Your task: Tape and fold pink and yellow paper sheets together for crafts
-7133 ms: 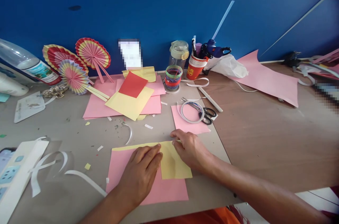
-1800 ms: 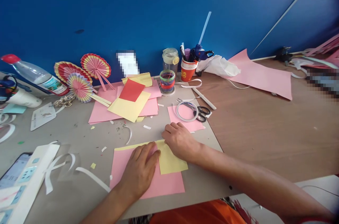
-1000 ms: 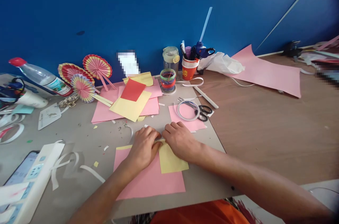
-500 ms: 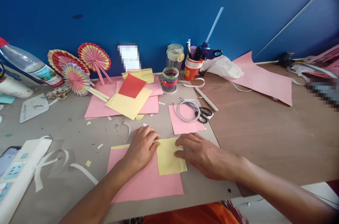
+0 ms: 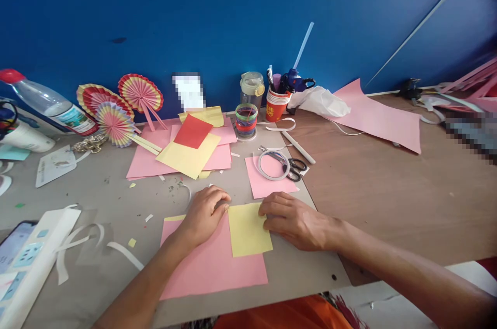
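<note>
A yellow paper square point(image 5: 250, 233) overlaps the right part of a larger pink paper sheet point(image 5: 209, 272). My left hand point(image 5: 205, 215) rests over the pink sheet, its thumb and forefinger closed at the yellow square's upper left corner. At the square's upper right edge is my right hand point(image 5: 297, 223), with its fingertips touching the paper and its thumb apart from the fingers. A yellow strip point(image 5: 174, 218) shows along the pink sheet's top left edge. The left wrist and forearm cover part of the pink sheet.
Behind my hands lie a small pink square point(image 5: 254, 176), a tape roll point(image 5: 259, 172) and scissors point(image 5: 297, 167). Stacked papers point(image 5: 143, 163) and folded paper fans point(image 5: 114, 124) stand further left. A power strip point(image 5: 50, 246) is at the left; paper cups point(image 5: 276, 103) stand by the wall.
My right hand has drawn slightly to the right, uncovering more of the yellow square. The left hand stays at the corner. The whole view has shifted a little.
</note>
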A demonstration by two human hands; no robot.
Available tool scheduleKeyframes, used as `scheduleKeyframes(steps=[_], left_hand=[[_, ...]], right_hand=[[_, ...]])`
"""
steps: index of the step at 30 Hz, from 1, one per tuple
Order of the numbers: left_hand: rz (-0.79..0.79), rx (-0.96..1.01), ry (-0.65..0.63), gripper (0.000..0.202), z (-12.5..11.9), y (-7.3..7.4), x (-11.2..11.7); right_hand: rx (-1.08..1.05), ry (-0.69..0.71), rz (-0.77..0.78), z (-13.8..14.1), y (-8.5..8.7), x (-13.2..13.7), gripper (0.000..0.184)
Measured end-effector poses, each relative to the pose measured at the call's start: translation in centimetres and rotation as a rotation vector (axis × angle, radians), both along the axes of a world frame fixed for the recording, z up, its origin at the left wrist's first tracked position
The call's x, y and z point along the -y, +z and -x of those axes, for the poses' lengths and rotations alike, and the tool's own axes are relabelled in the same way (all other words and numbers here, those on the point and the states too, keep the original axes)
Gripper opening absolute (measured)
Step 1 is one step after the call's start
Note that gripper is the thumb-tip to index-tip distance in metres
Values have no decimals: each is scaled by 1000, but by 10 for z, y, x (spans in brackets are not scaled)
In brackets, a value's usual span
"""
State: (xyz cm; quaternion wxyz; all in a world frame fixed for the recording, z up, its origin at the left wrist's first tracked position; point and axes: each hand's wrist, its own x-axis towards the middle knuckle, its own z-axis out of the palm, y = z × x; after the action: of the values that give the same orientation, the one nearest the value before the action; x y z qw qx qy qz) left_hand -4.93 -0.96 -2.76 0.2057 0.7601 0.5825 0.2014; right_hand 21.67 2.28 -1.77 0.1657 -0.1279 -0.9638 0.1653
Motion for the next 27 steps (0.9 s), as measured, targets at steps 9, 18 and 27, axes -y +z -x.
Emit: scheduleKeyframes(steps=[9, 18, 27], left_hand=[[26, 27, 30, 14, 3, -1, 0], [72, 79, 41, 12, 4, 4, -1], [129, 204, 65, 13, 3, 10, 1]], right_hand=[[68, 10, 2, -2, -3, 13, 9], [139, -10, 34, 6, 6, 14, 7], [0, -130, 87, 13, -2, 16, 20]])
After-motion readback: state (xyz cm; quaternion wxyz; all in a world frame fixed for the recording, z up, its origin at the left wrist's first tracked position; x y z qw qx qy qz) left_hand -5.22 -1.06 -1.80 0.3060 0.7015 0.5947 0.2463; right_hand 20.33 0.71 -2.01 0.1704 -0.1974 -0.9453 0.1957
